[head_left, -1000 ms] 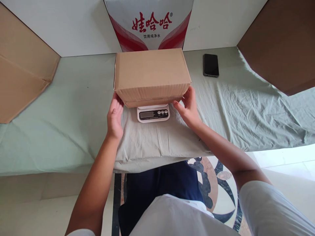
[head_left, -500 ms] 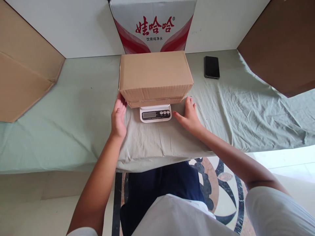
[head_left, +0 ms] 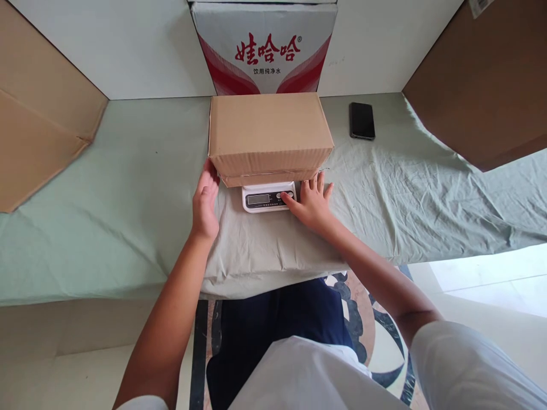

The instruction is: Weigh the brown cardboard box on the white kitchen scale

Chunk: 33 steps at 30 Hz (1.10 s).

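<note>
Cardboard box (head_left: 270,136) sits on the scale (head_left: 268,196) at twelve o'clock. Our right hand (head_left: 311,202) has left the box and come in, fingers spread, thumb on the buttons; our left hand (head_left: 205,199) stays open against its nine-o'clock corner. Weighing seems underway.

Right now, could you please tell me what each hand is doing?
Left hand: open, holding nothing, fingertips against the cardboard box.
Right hand: open, holding nothing, one finger on the buttons of the scale.
</note>
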Available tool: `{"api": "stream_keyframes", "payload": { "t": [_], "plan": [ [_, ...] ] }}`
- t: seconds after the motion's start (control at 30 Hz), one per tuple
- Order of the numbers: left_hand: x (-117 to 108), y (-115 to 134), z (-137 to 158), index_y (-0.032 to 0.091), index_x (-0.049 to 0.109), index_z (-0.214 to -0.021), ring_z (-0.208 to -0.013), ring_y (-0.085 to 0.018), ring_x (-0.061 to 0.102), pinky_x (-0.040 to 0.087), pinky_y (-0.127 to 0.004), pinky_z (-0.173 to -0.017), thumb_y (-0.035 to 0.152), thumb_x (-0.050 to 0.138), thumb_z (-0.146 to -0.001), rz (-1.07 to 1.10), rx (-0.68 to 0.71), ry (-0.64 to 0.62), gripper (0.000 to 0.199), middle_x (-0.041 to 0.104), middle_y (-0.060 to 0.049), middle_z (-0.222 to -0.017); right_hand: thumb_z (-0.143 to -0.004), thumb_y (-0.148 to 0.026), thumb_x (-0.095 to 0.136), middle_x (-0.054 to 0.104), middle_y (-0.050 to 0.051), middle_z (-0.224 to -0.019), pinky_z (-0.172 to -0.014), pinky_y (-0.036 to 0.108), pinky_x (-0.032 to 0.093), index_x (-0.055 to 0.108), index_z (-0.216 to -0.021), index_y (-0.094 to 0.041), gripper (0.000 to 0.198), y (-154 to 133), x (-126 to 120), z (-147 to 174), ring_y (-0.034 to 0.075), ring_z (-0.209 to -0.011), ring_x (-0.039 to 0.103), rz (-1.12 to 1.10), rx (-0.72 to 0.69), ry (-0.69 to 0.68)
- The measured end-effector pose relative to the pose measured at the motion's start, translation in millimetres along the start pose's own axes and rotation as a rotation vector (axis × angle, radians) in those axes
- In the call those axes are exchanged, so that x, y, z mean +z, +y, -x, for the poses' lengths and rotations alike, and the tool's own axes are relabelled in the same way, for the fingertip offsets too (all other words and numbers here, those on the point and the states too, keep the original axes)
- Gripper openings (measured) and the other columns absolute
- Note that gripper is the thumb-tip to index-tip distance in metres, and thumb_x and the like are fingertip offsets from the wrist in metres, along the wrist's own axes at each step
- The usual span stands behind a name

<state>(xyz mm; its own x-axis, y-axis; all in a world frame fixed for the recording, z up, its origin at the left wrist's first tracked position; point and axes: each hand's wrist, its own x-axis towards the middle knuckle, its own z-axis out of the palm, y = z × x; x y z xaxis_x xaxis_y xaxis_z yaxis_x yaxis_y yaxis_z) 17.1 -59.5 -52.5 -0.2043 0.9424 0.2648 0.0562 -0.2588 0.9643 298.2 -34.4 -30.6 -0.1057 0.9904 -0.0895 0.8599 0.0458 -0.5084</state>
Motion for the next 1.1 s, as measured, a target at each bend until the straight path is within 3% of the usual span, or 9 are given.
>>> {"api": "stream_keyframes", "payload": {
  "t": [0.23, 0.43, 0.7, 0.87, 1.0, 1.1],
  "plan": [
    [2, 0, 0, 0.035, 0.063, -0.174, -0.186, -0.038, 0.032, 0.026, -0.053, -0.155, 0.098, 0.062, -0.093, 0.018, 0.004, -0.008, 0.103, 0.052, -0.006, -0.19, -0.107, -0.071, 0.06, 0.014, 0.029, -0.202, -0.146, 0.094, 0.0, 0.038, -0.182, -0.01, 0.098, -12, -3, 0, 0.056, -0.191, 0.001, 0.057, 0.058, -0.058],
    [1, 0, 0, 0.034, 0.063, -0.175, -0.186, -0.038, 0.031, 0.028, -0.052, -0.154, 0.098, 0.062, -0.093, 0.001, -0.017, -0.015, 0.104, 0.052, -0.006, -0.19, -0.105, -0.067, 0.06, 0.012, 0.025, -0.204, -0.143, 0.098, -0.001, 0.03, -0.187, -0.016, 0.102, -14, -5, -5, 0.055, -0.192, 0.0, 0.046, 0.045, -0.076],
    [3, 3, 1, 0.035, 0.063, -0.175, -0.185, -0.038, 0.034, 0.029, -0.051, -0.153, 0.099, 0.06, -0.093, -0.023, -0.024, -0.004, 0.105, 0.052, -0.007, -0.19, -0.108, -0.065, 0.058, 0.013, 0.022, -0.204, -0.147, 0.094, -0.002, 0.03, -0.188, -0.011, 0.1, -19, -10, -3, 0.054, -0.192, -0.003, 0.075, 0.034, -0.118],
    [1, 2, 1, 0.033, 0.062, -0.175, -0.185, -0.038, 0.034, 0.029, -0.053, -0.153, 0.097, 0.06, -0.094, -0.021, -0.033, 0.001, 0.103, 0.052, -0.009, -0.19, -0.106, -0.081, 0.055, 0.019, 0.024, -0.203, -0.146, 0.095, -0.001, 0.04, -0.183, -0.016, 0.102, 7, -8, 1, 0.054, -0.192, 0.006, -0.017, -0.008, -0.057],
    [1, 1, 2, 0.032, 0.062, -0.175, -0.185, -0.036, 0.035, 0.032, -0.049, -0.152, 0.098, 0.06, -0.094, -0.023, -0.032, 0.011, 0.104, 0.051, -0.009, -0.19, -0.097, -0.095, 0.059, 0.02, 0.029, -0.201, -0.148, 0.092, -0.001, 0.044, -0.181, -0.012, 0.12, 44, -22, 8, 0.055, -0.192, 0.008, -0.155, 0.054, -0.024],
    [1, -1, 2, 0.032, 0.062, -0.175, -0.185, -0.037, 0.035, 0.032, -0.051, -0.153, 0.1, 0.062, -0.092, -0.016, -0.031, 0.017, 0.107, 0.052, -0.008, -0.19, -0.095, -0.098, 0.061, 0.03, 0.022, -0.2, -0.153, 0.085, 0.009, 0.05, -0.18, -0.02, 0.116, 69, -39, 2, 0.051, -0.191, 0.017, -0.373, 0.077, 0.004]
  ]
}}
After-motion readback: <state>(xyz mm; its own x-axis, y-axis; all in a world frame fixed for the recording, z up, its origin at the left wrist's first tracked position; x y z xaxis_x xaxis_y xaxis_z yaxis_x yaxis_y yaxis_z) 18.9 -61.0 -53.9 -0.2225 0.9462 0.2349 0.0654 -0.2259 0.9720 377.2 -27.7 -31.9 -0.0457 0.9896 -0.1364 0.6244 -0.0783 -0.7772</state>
